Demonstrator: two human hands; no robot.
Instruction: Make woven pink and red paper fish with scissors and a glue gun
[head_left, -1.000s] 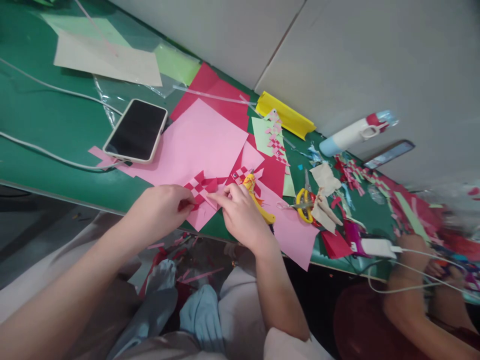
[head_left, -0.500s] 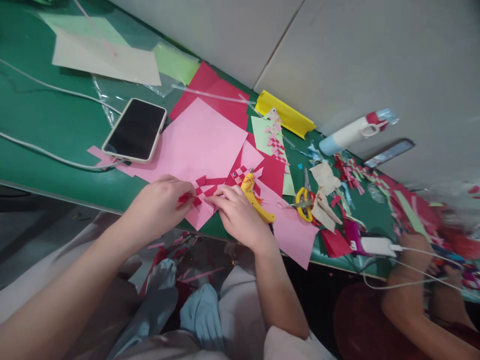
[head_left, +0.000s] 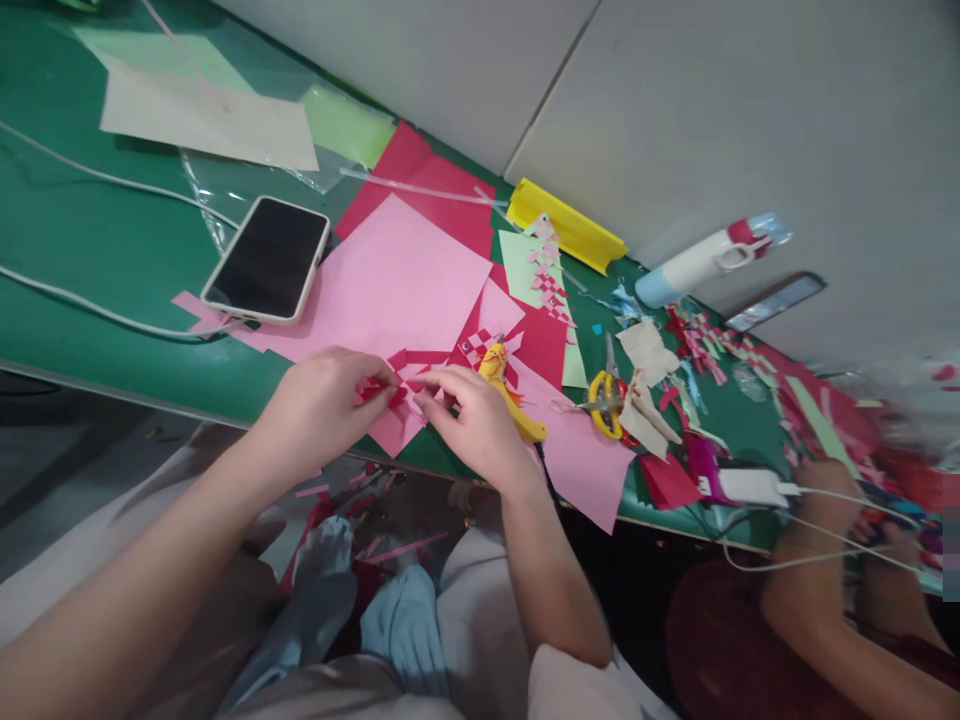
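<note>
Near the front edge of the green table, my left hand (head_left: 334,400) is closed, its thumb and forefinger pinching a small red and pink woven paper piece (head_left: 401,390). From the right, my right hand (head_left: 469,415) touches the same piece with thumb and forefinger pinched together. The fingers hide much of its weave. Pink and red paper lies beneath. Just right of my right fingers sit a red-and-white checked paper fish (head_left: 476,347) and a yellow banana-shaped tool (head_left: 521,415).
A phone (head_left: 270,260) with a white cable lies left on the green table (head_left: 97,250). Rightward are scissors (head_left: 605,400), a yellow holder (head_left: 566,228), a bottle (head_left: 697,262), a white charger (head_left: 750,487) and another person's arm (head_left: 810,580).
My right fingers have shifted slightly left and up, closer to my left fingertips. My left fingers have moved a little right over the woven piece. The view has shifted slightly.
</note>
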